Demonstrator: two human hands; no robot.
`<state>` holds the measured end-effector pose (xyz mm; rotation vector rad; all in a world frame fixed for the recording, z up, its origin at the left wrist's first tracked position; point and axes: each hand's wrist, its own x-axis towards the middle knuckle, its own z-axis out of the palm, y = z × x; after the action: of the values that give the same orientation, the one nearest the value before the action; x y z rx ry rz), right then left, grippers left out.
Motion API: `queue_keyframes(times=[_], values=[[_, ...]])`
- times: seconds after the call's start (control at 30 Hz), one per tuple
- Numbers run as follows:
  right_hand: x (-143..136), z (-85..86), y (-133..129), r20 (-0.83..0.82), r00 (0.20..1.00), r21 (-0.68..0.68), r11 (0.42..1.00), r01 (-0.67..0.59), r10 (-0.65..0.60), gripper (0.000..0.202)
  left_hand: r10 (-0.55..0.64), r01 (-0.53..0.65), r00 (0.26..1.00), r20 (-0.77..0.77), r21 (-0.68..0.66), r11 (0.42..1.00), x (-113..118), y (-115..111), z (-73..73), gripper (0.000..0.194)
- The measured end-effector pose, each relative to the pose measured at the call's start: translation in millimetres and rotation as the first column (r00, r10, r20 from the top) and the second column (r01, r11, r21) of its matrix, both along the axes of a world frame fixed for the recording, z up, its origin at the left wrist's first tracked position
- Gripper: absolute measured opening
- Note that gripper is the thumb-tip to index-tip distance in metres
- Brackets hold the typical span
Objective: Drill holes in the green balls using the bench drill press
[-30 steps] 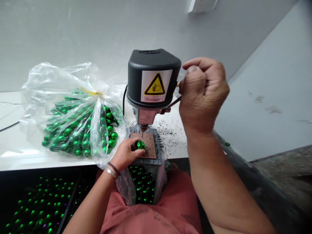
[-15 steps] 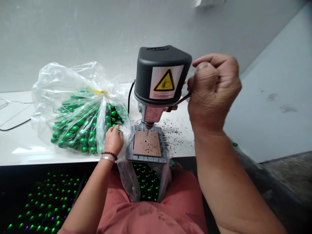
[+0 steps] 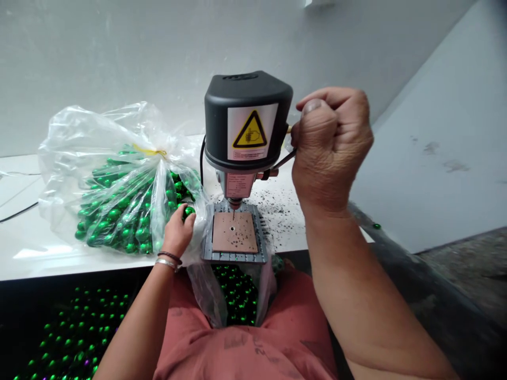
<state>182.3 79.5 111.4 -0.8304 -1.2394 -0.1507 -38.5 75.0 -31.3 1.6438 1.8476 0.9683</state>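
Observation:
At the mouth of the clear plastic bag (image 3: 63,138), my left hand (image 3: 179,230) pinches a shiny green ball (image 3: 189,211) between thumb and fingers. More green balls (image 3: 114,214) fill that bag. My right hand (image 3: 332,148) is wrapped round the feed lever (image 3: 284,159) on the right side of a small drill press (image 3: 247,95). A thin drill bit (image 3: 233,215) points down above a brown square board (image 3: 222,240), clear of its surface. This board has a small dark hole and lies on the grey slotted base (image 3: 206,248).
Dark shavings (image 3: 277,211) are scattered on the white table (image 3: 24,248) right of the base. An open bag of green balls (image 3: 233,301) hangs between my knees. Many green balls (image 3: 75,332) lie below at left. One ball (image 3: 376,226) sits at the table's right end.
My left hand has turned and drawn a green ball into view at the bag's mouth. My right hand stays on the lever. The whole view has shifted slightly.

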Motion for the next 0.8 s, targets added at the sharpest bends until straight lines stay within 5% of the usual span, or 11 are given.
queue_keyframes(times=[0.03, 0.1, 0.17, 0.23, 0.5, 0.67, 0.8], values=[[0, -0.2, 0, 0.004, 1.000, -0.002, 1.000, 0.004, -0.004, 0.019, -0.005, 0.017, 0.971, 0.239, -0.048, 0.999, -1, -2, 5.4, 0.039], [0, -0.7, 0, 0.008, 1.000, -0.003, 1.000, 0.013, -0.013, 0.020, -0.014, 0.136, 0.760, 0.649, -0.138, 0.981, 0, -8, 14.9, 0.036], [0, -1.4, 1, 0.012, 1.000, -0.003, 1.000, 0.018, -0.018, 0.020, -0.002, 0.265, 0.540, 0.841, -0.167, 0.950, 4, -15, 20.8, 0.031], [1, -1.9, 1, 0.017, 1.000, -0.009, 1.000, 0.021, -0.021, 0.020, 0.012, 0.321, 0.470, 0.882, -0.183, 0.929, 10, -21, 22.5, 0.029], [1, 0.3, -5, 0.051, 0.998, -0.009, 0.999, 0.041, -0.041, 0.020, -0.114, 0.337, 0.726, 0.678, -0.206, 0.919, 44, -18, 18.3, 0.042], [1, 2.6, -9, 0.044, 0.999, 0.022, 1.000, 0.011, -0.012, 0.015, -0.235, 0.324, 0.914, 0.331, -0.249, 0.913, 56, -10, 17.1, 0.040], [2, 4.0, -11, 0.035, 0.999, 0.020, 1.000, -0.012, 0.011, 0.014, -0.294, 0.287, 0.956, -0.005, -0.207, 0.936, 60, -6, 14.7, 0.038]])
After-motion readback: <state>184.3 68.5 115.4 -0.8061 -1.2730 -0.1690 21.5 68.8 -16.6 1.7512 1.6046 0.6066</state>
